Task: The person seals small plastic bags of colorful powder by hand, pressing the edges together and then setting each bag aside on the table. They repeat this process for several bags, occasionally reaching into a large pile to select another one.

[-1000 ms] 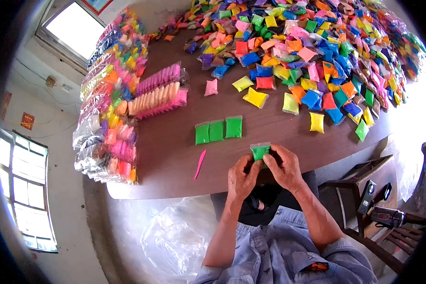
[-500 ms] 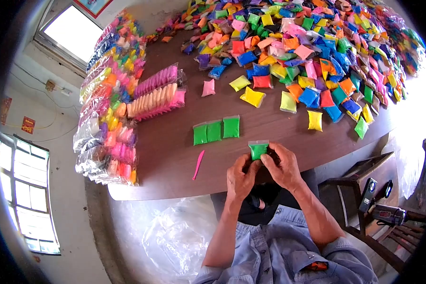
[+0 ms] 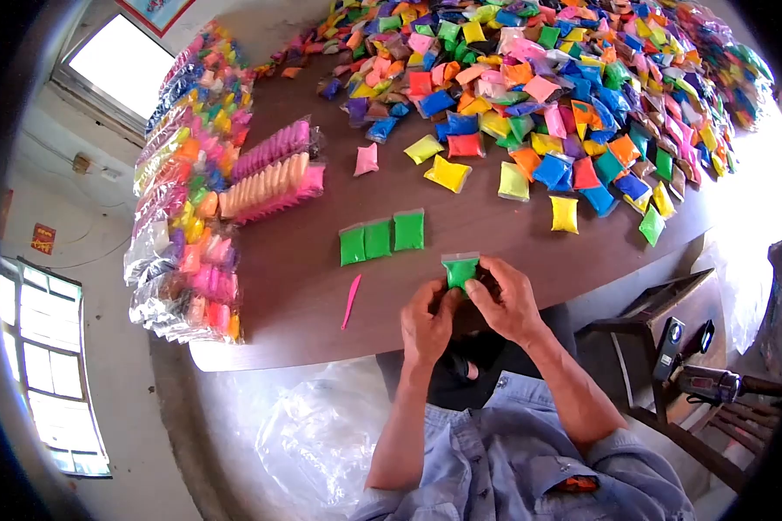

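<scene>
1. left hand [image 3: 426, 323] and right hand [image 3: 508, 304] are drawn close together, both pinching one small green packet [image 3: 459, 271] between thumb and fingertips; left takes the lower left side, right the right side
2. green packet sits upright between the two hands, just over the near part of the table [image 3: 304, 286], clear top strip up; can't tell if its bottom touches the wood
3. handling, my read: very light, soft squashy fill in slick thin film, gives under the fingers, likely slips if held by the flat face; best hold looks like the side edges just below the top strip, gentle pinch so the film doesn't pop
4. pose: both forearms come up from the lap, wrists bent in toward each other, knuckles facing the camera, blue sleeves pushed up near the elbows; the fingers behind the packet are hidden
5. just beyond the hands: row of three green packets [image 3: 381, 239] lying flat, side by side and touching; pink stick [image 3: 350, 301] lies left of the left hand, apart from it
6. farther out: lone yellow packet [image 3: 564, 214], then a big pile of mixed coloured packets [image 3: 539, 87] across the far and right side of the table
7. left edge: pink and peach bundles [image 3: 269, 178], beside long clear bags of sorted packets [image 3: 182, 208]
</scene>
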{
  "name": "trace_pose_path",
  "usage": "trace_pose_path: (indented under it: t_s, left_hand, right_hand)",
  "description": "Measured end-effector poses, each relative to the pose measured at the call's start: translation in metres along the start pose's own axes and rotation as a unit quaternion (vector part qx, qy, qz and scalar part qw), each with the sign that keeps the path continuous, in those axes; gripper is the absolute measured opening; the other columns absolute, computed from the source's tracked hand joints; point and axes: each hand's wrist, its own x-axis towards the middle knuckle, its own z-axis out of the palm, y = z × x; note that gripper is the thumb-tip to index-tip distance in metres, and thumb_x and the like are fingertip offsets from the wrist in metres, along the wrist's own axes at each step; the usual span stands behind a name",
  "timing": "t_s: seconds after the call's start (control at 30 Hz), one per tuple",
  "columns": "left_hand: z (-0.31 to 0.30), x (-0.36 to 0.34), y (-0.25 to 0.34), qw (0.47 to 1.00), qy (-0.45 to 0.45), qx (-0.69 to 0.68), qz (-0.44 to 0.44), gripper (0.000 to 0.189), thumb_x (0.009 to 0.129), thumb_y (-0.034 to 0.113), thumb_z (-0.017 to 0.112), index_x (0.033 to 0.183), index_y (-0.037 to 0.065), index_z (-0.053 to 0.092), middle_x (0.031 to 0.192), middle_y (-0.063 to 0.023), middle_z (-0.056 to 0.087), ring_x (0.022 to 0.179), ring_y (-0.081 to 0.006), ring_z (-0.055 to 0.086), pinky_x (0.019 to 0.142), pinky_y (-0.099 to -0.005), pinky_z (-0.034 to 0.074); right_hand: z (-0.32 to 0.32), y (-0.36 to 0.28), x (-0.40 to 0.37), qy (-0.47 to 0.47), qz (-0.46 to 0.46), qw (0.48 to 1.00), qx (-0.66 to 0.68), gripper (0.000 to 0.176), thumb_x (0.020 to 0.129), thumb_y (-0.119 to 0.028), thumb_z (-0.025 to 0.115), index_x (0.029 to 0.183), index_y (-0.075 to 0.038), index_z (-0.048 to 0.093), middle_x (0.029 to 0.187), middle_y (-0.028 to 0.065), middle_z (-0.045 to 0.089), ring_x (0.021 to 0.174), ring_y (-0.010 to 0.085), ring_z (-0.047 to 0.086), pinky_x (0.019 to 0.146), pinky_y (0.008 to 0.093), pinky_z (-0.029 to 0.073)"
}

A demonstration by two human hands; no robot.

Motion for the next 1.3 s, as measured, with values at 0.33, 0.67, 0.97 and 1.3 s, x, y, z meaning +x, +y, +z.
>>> trace_pose_path:
  t_s: [0.33, 0.67, 0.97, 1.3]
  left_hand:
    - [-0.007, 0.001, 0.008, 0.996, -0.027, -0.076, -0.034, 0.027, 0.099, 0.011, 0.072, 0.120, -0.005, 0.069, 0.094, -0.0101, 0.076, 0.087, -0.0123, 0.070, 0.077, -0.0289, 0.056]
    - [-0.007, 0.000, 0.005, 0.992, -0.028, -0.103, -0.064, 0.029, 0.099, 0.013, 0.072, 0.120, -0.007, 0.068, 0.098, -0.0104, 0.075, 0.089, -0.0135, 0.069, 0.080, -0.0278, 0.056]
    - [-0.004, 0.001, -0.004, 0.992, -0.007, -0.119, -0.044, 0.026, 0.100, 0.015, 0.073, 0.115, -0.005, 0.069, 0.092, -0.0071, 0.074, 0.086, -0.0106, 0.066, 0.076, -0.0270, 0.054]
    - [-0.009, 0.001, 0.007, 0.995, -0.016, -0.096, -0.039, 0.026, 0.100, 0.013, 0.073, 0.117, -0.005, 0.069, 0.095, -0.0058, 0.073, 0.085, -0.0092, 0.065, 0.075, -0.0252, 0.054]
  right_hand:
    - [-0.002, 0.001, 0.001, -0.014, -0.006, 1.000, -0.016, 0.032, 0.093, -0.016, 0.070, 0.119, 0.002, 0.065, 0.103, 0.0221, 0.069, 0.091, 0.0377, 0.071, 0.077, 0.0411, 0.056]
    - [0.001, 0.005, 0.000, -0.026, -0.001, 0.999, -0.021, 0.030, 0.094, -0.016, 0.070, 0.117, 0.004, 0.067, 0.102, 0.0210, 0.072, 0.083, 0.0305, 0.074, 0.068, 0.0379, 0.059]
    - [-0.001, -0.005, 0.001, -0.046, -0.026, 0.998, -0.031, 0.027, 0.094, -0.013, 0.071, 0.115, 0.004, 0.067, 0.101, 0.0194, 0.072, 0.080, 0.0279, 0.073, 0.065, 0.0357, 0.059]
    - [0.000, 0.002, 0.001, -0.037, -0.026, 0.999, -0.030, 0.026, 0.093, -0.013, 0.070, 0.114, 0.003, 0.067, 0.101, 0.0195, 0.072, 0.079, 0.0286, 0.073, 0.064, 0.0375, 0.059]
